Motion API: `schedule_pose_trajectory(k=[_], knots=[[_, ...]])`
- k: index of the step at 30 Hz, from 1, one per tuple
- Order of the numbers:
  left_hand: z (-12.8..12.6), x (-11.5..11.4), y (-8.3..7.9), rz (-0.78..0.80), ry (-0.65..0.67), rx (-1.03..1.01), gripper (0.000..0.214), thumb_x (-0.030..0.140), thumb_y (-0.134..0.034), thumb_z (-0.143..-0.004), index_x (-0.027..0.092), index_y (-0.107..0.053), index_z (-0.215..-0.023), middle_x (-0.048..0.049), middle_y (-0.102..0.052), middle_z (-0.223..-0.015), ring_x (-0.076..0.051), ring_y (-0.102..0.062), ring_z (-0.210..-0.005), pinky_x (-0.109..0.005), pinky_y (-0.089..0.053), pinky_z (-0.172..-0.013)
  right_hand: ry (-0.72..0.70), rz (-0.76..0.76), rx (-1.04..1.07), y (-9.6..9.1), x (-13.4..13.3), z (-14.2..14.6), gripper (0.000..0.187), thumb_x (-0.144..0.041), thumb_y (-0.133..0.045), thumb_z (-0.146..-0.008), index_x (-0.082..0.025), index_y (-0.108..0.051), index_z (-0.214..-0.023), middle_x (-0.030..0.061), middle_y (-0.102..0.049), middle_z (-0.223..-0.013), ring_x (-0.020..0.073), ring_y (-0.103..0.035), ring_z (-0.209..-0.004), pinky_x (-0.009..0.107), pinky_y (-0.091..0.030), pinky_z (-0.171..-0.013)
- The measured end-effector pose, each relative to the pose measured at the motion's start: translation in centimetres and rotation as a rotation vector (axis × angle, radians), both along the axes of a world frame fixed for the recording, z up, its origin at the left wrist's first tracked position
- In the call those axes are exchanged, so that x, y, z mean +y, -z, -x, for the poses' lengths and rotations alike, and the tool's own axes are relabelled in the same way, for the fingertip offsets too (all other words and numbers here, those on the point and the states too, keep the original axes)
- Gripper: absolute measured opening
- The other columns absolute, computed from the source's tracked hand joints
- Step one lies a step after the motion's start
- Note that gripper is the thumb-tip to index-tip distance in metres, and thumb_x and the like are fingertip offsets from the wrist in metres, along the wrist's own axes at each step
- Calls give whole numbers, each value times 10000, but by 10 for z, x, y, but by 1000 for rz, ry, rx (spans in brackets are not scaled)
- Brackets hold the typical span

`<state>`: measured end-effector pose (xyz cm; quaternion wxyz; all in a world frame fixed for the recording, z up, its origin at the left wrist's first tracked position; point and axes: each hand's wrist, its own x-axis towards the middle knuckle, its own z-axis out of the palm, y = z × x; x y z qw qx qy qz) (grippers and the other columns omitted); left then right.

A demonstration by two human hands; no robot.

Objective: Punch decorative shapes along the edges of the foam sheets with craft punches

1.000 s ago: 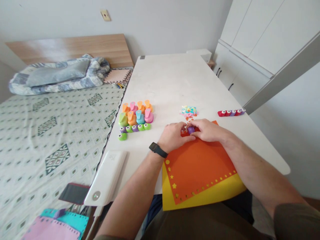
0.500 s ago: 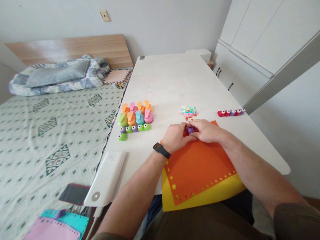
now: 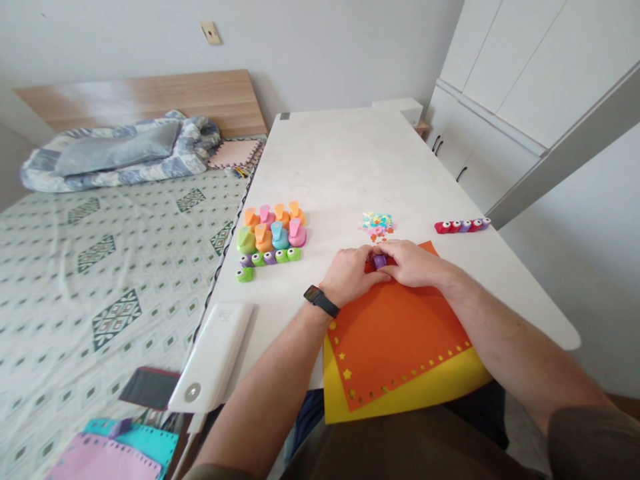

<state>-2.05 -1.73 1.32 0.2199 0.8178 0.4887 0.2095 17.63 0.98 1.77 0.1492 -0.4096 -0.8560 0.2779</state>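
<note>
L hand (image 3: 350, 275) & R hand (image 3: 413, 261) both pinch small purple punch (image 3: 380, 261) at orange foam sheet's (image 3: 400, 333) far edge. Punch prob. light, hard; sheet floppy, so hold punch by its sides.

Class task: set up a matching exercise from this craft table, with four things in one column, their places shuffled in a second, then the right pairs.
Things
1. purple punch
2. yellow sheet
3. confetti pile
4. black watch

Places
A. on the left wrist
B. under the orange sheet
C. pinched between the left hand and the right hand
D. on the table, just beyond the hands

Pairs: 1-C, 2-B, 3-D, 4-A
</note>
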Motion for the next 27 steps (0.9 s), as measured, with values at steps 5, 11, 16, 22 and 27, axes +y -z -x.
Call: schedule_pose_trajectory(k=[5,11,16,22,27], knots=[[7,-2,-2,20,-6,-45,550,532,-768,-791,212,-642,-1220,-58,-767,-1038,-237,-722,-960,-331,-554,-857,16,-18,52,0,1,-4,297,-205,-695,-822,-195,-689,-1119,81,-718,-1071,228,-647,-984,338,-475,-896],[12,-1,7,8,-24,-24,399,391,-704,-875,190,-640,-1214,-52,-778,-1012,-219,-719,-952,-323,-547,-857,131,22,192,-2,7,-12,325,-278,-669,-872,-211,-672,-1190,55,-733,-1092,203,-669,-932,330,-495,-876],[12,0,12,-24,-21,4,307,345,-667,-898,201,-660,-1169,-48,-777,-980,-209,-719,-924,-320,-539,-854,279,78,326,4,15,-14,299,-411,-645,-910,-216,-691,-1131,47,-750,-1027,206,-667,-881,336,-507,-838],[12,-1,11,-27,-22,7,274,330,-643,-907,207,-665,-1150,-48,-778,-994,-200,-717,-925,-307,-535,-856,388,240,570,10,20,-13,389,-548,-602,-934,-197,-689,-1078,65,-752,-1035,184,-665,-858,314,-502,-828],[12,-2,8,-21,-20,6,283,331,-610,-925,217,-657,-1180,-44,-777,-988,-194,-716,-926,-307,-532,-866,408,286,602,6,19,-14,427,-579,-571,-945,-172,-688,-1003,67,-740,-972,168,-652,-828,297,-486,-799]])
